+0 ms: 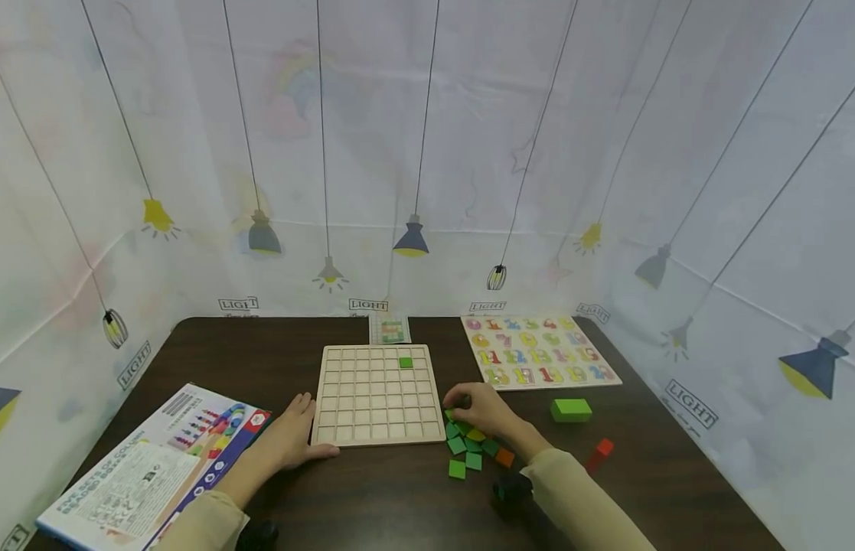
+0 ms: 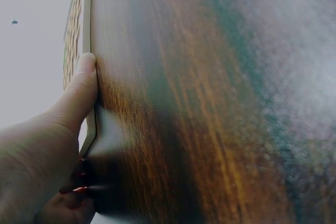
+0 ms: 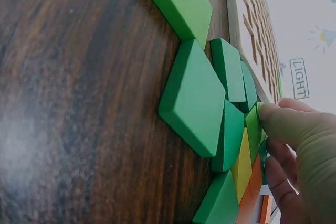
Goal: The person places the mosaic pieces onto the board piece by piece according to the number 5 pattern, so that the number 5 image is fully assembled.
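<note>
A person's right hand (image 1: 484,409) curls over a loose pile of flat green, yellow and orange wooden square tiles (image 1: 474,446) lying on the dark wooden table (image 1: 372,497) just beside the right edge of a pale wooden grid board (image 1: 377,394), fingertips (image 3: 278,121) pinching one green tile at the pile's top. The left hand (image 1: 292,440) rests flat against the board's near-left corner, fingers together, thumb (image 2: 79,93) pressed to its edge. One green tile (image 1: 405,363) sits in a cell near the board's far-right corner. Right of the board lie a green block (image 1: 571,410) and a red block (image 1: 599,454); beyond it, a number puzzle (image 1: 540,352); to its left, a printed box (image 1: 151,467).
</note>
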Tool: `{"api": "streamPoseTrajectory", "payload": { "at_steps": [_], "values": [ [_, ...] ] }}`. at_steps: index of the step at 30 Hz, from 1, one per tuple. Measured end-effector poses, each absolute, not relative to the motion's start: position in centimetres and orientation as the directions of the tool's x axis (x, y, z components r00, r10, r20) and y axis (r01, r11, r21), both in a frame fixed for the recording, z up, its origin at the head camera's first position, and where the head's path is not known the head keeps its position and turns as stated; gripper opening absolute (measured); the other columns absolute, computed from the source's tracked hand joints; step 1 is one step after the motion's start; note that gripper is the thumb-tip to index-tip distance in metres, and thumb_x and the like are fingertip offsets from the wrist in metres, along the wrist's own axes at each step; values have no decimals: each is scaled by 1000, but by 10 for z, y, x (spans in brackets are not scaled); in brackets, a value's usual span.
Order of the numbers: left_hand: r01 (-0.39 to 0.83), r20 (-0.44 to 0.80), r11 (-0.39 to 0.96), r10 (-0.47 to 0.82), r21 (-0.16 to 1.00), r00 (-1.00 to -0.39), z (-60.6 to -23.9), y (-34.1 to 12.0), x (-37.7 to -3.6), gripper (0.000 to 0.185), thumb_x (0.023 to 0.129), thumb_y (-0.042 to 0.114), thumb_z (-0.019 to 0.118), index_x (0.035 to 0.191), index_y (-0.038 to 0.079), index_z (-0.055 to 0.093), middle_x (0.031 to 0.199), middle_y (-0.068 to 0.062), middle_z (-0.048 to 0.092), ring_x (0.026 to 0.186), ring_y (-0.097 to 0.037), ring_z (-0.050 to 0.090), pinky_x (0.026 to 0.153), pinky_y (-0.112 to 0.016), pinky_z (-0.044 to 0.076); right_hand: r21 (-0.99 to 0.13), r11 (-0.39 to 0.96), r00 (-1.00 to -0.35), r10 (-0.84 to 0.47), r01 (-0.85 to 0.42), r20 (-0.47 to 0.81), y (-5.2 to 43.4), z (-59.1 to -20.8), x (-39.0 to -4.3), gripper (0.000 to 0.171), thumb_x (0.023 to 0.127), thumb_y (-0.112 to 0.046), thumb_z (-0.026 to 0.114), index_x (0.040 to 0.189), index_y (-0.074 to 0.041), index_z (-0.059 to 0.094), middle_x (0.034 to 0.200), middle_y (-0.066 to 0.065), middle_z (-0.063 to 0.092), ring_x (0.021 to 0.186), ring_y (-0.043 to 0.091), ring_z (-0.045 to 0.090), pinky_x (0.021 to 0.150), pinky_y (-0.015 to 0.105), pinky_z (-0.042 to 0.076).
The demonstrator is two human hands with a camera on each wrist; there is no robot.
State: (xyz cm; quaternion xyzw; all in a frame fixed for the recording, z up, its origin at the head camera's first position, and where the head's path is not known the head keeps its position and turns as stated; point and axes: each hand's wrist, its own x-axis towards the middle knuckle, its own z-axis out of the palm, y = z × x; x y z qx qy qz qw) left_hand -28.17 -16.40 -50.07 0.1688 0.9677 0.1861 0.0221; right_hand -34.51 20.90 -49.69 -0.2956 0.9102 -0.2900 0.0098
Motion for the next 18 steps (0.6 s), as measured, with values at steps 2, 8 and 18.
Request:
{"api": "streamPoseTrajectory", "payload": {
  "at_steps": [2, 8, 18],
  "values": [
    [317, 17, 877, 334, 362, -943, -500, -164, -282, 101, 75, 57, 71, 136, -16, 37, 143, -35, 29, 135, -45, 24, 104, -53, 30, -543, 654, -827, -541, -526, 150, 209, -497, -345, 15, 85, -9, 71, 100, -11, 69, 95, 0, 67, 84, 12, 62, 70, 28, 51],
    [314, 18, 878, 330, 362, -944, -501, -165, -283, 102, 75, 58, 70, 136, -16, 36, 143, -35, 29, 135, -44, 24, 105, -53, 29, -545, 654, -834, -525, -525, 173, 209, -501, -347, 17, 84, -11, 72, 100, -12, 68, 96, -1, 66, 86, 13, 62, 72, 29, 51],
    [313, 27, 868, 328, 385, -944, -502, -164, -283, 100, 76, 56, 71, 136, -15, 37, 143, -35, 28, 136, -44, 23, 104, -53, 30, -523, 668, -835, -519, -530, 184, 211, -507, -351, 23, 82, -13, 75, 103, -11, 67, 98, -1, 66, 90, 15, 62, 76, 34, 52]
  ]
}}
